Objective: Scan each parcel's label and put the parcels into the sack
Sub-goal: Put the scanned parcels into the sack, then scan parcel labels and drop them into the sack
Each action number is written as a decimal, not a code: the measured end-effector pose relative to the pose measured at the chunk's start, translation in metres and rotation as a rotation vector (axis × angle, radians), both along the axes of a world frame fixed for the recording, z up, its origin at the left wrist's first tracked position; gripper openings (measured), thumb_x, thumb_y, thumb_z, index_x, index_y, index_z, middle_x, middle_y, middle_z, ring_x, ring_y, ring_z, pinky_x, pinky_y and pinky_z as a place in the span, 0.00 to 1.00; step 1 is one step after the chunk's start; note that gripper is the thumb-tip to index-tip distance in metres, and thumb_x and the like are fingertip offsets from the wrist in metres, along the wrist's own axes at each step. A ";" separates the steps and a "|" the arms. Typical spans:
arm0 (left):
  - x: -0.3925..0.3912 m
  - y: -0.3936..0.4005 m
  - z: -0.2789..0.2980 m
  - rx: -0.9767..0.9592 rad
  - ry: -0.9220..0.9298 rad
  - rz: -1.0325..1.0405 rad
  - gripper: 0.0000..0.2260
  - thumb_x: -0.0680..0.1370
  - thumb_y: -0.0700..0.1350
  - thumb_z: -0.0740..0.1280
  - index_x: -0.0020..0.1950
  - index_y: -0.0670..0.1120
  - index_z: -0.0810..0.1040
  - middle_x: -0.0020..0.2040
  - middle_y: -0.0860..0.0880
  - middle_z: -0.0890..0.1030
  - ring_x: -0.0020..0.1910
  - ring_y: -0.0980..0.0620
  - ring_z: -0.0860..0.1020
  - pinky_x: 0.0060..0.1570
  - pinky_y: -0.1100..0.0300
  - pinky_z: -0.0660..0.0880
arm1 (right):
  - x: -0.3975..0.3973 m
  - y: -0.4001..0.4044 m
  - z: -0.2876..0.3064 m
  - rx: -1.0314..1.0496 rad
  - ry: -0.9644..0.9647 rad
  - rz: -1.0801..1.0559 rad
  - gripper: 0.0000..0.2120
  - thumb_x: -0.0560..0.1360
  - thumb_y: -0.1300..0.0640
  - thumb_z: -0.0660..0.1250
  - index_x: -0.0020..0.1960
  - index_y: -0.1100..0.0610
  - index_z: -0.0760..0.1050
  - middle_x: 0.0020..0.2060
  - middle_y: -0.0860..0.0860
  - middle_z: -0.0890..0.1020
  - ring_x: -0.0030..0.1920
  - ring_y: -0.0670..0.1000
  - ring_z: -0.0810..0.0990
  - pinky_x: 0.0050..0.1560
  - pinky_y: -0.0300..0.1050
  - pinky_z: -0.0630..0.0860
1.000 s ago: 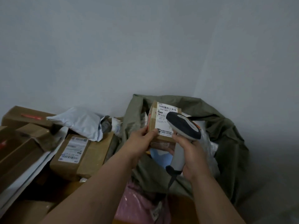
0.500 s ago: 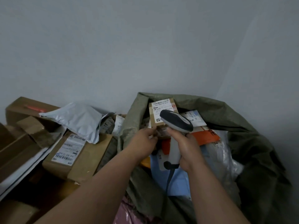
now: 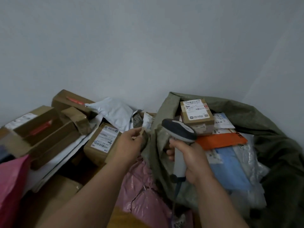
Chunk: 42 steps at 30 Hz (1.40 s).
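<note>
The olive-green sack [image 3: 279,145] stands open on the right, with several parcels inside. A small cardboard box [image 3: 195,115] with a white label lies free on top of them, near the sack's far rim. My right hand [image 3: 189,158] grips the handle of a grey barcode scanner [image 3: 179,130]; its dark head hovers just in front of that box. My left hand [image 3: 131,142] holds nothing. Its fingers are relaxed, left of the sack's rim and beside a labelled cardboard box [image 3: 102,142] in the pile.
Inside the sack lie an orange parcel [image 3: 220,140] and a blue mailer [image 3: 230,167]. To the left is a pile of brown boxes [image 3: 41,127], a white mailer [image 3: 113,111] and pink mailers [image 3: 139,186]. A pale wall closes off the back.
My left hand has let go of the small box, which now lies in the sack, and has moved left toward the pile. The scanner has drawn back slightly toward me.
</note>
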State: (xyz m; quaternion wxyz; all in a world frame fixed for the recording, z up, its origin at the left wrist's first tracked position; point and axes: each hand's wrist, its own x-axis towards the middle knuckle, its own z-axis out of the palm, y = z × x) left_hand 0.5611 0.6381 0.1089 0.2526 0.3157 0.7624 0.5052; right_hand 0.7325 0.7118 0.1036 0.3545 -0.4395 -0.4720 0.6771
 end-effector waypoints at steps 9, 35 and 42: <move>-0.096 -0.161 -0.012 -0.042 -0.044 0.090 0.14 0.82 0.45 0.64 0.67 0.50 0.77 0.55 0.52 0.82 0.49 0.55 0.80 0.46 0.59 0.78 | -0.109 -0.155 -0.017 -0.008 -0.133 0.155 0.10 0.72 0.56 0.77 0.51 0.56 0.83 0.37 0.54 0.86 0.38 0.53 0.85 0.39 0.46 0.81; -0.300 -0.399 -0.053 0.078 -0.346 0.854 0.08 0.79 0.48 0.67 0.56 0.48 0.80 0.51 0.44 0.82 0.47 0.43 0.79 0.42 0.55 0.75 | -0.328 -0.331 0.009 -0.059 -0.026 0.631 0.10 0.74 0.58 0.76 0.46 0.65 0.81 0.35 0.58 0.82 0.35 0.53 0.85 0.39 0.46 0.83; -0.397 -0.473 -0.105 -0.020 -0.485 1.073 0.19 0.78 0.50 0.70 0.67 0.47 0.74 0.61 0.43 0.76 0.54 0.42 0.74 0.43 0.53 0.72 | -0.421 -0.392 -0.005 -0.057 -0.117 0.700 0.10 0.74 0.56 0.76 0.47 0.63 0.82 0.36 0.56 0.84 0.40 0.55 0.85 0.45 0.48 0.84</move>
